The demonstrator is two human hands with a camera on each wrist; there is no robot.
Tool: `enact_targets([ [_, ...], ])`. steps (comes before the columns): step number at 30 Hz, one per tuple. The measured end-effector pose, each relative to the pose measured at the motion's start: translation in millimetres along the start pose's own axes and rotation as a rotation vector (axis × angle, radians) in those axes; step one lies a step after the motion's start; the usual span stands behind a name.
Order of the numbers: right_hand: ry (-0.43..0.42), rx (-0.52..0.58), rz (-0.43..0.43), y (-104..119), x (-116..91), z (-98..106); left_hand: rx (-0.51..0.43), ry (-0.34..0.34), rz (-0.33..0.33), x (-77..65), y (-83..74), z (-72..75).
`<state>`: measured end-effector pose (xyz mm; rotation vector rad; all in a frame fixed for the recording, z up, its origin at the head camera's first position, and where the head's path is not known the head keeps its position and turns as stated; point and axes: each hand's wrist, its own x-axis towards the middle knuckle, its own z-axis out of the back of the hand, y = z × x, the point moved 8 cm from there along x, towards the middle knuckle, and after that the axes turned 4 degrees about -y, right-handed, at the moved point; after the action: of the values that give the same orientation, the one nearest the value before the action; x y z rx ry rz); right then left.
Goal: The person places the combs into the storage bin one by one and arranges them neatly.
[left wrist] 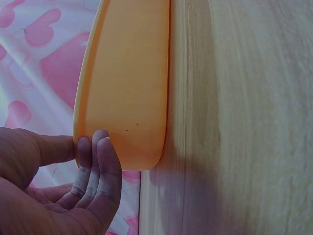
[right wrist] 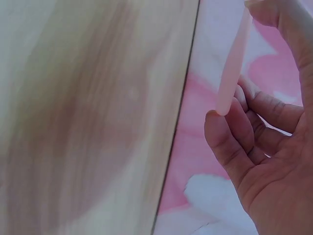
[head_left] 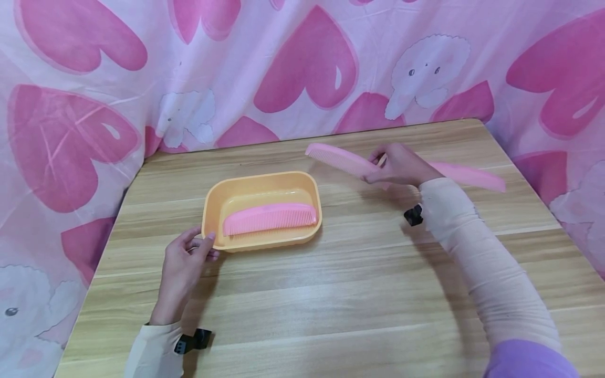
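Observation:
An orange plastic tray (head_left: 262, 178) stands on the table, and a pink comb (head_left: 269, 218) lies inside it with its teeth toward me. At the tray's near left corner my left hand (head_left: 186, 257) pinches the rim; the left wrist view shows the thumb at the rim and fingers against the outer wall (left wrist: 129, 88). My right hand (head_left: 399, 165) holds a second pink comb (head_left: 337, 159) above the table, right of the tray. Between thumb and fingers it appears edge-on as a pale pink strip (right wrist: 234, 63). Behind the right wrist is another pink comb (head_left: 472, 176), partly hidden by the arm.
The wood-grain table (head_left: 302, 315) reaches back to a pink curtain (head_left: 302, 63) with hearts and white cartoon animals, which also hangs at both sides. Small black devices (head_left: 194, 341) are strapped at the wrists.

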<state>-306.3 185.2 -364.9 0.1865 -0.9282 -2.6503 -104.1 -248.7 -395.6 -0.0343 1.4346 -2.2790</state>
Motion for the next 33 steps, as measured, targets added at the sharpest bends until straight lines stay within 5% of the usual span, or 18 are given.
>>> enact_targets([
  [15, 0.026, -0.029, 0.165, 72, 11, -19, 0.008, 0.006, 0.011, 0.9, 1.9, -0.5],
  [25, 0.071, -0.047, 0.349, 129, 16, -43, 0.005, -0.006, 0.017, 2.6, 1.9, -0.5],
  [33, 0.146, -0.061, 0.377, 155, 17, -70, 0.017, -0.012, 0.040, 3.3, 3.3, -1.5],
])
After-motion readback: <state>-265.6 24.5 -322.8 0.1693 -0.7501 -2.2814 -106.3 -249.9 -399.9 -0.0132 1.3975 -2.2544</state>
